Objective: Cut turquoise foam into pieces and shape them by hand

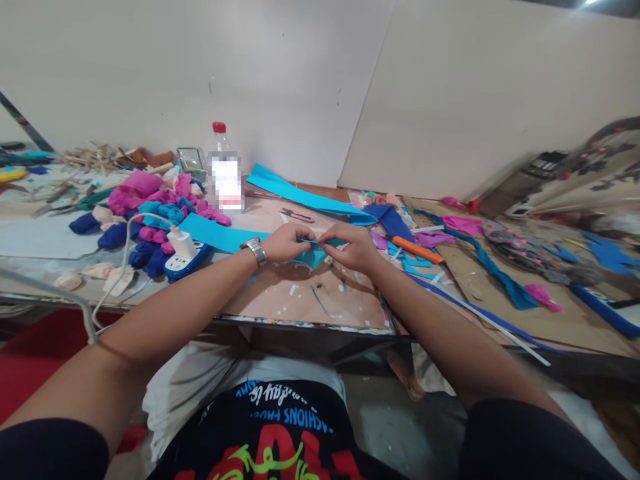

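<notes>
My left hand (286, 243), with a metal watch on its wrist, and my right hand (354, 247) meet over the table's middle. Their fingertips pinch a small piece of bright blue fabric (314, 259), which hangs just under them. Fingers cover most of the pinched edge. A wide turquoise strip (220, 235) runs from the left to behind my left hand; whether it joins the pinched piece is hidden. Beyond the hands lie thread snips (297, 216) and another folded turquoise strip (300, 195). An orange utility knife (416, 249) rests to the right of my right hand.
Pink and blue fabric bundles (137, 193) pile up on the left, beside a power strip (187, 265) with a white plug and cable. A red-capped bottle (219, 141) stands behind. Fabric scraps and a brown board (465, 280) cover the right side.
</notes>
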Motion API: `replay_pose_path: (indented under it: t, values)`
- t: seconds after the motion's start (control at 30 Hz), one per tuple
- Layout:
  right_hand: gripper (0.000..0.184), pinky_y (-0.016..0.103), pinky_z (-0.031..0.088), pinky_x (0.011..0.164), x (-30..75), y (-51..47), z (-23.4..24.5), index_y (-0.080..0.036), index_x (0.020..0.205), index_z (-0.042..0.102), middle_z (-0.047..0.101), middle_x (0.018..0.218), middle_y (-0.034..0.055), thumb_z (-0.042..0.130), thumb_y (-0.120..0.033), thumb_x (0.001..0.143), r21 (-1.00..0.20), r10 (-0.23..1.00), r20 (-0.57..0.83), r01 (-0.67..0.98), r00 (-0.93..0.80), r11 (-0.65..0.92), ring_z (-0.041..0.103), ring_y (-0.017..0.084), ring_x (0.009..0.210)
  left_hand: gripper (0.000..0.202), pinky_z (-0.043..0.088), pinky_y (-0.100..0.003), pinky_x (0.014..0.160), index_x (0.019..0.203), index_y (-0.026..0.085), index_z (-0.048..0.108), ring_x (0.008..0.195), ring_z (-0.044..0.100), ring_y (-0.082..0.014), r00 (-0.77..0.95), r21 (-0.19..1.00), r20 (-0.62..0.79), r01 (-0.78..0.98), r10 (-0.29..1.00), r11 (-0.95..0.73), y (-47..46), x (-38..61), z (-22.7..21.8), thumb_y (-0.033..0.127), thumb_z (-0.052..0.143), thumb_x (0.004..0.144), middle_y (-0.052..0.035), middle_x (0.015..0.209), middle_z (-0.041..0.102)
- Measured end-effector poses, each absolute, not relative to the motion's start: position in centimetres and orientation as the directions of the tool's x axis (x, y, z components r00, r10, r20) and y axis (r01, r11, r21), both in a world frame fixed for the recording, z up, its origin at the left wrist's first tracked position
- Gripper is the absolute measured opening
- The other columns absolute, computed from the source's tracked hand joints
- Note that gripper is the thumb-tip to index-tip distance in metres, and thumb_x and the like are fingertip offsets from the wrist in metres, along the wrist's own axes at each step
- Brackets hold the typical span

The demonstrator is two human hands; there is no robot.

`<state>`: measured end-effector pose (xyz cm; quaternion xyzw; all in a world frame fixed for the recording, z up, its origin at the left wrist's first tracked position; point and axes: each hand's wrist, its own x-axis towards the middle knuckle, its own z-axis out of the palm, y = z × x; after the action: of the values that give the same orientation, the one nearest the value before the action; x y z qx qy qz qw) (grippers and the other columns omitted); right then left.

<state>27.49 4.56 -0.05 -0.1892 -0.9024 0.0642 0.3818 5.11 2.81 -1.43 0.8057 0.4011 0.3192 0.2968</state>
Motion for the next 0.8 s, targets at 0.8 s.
replay_pose_path:
  t: [0.8]
  values:
    - [0.011, 0.034, 0.059, 0.076, 27.6, 4.78, 0.08, -0.024, 0.09, 0.075, 0.078, 0.087, 0.0055, 0.065, -0.022, 0.091, -0.203, 0.32, 0.708, 0.252, -0.63, 0.946, 0.073, 0.02, 0.082, 0.041, 0.029, -0.027, 0.059, 0.066, 0.016, 0.054, 0.061, 0.037, -0.0111, 0.449, 0.807, 0.29, 0.36, 0.845, -0.469, 2.81, 5.24, -1.26, 0.048, 0.053, 0.092, 0.0038, 0.06, 0.039]
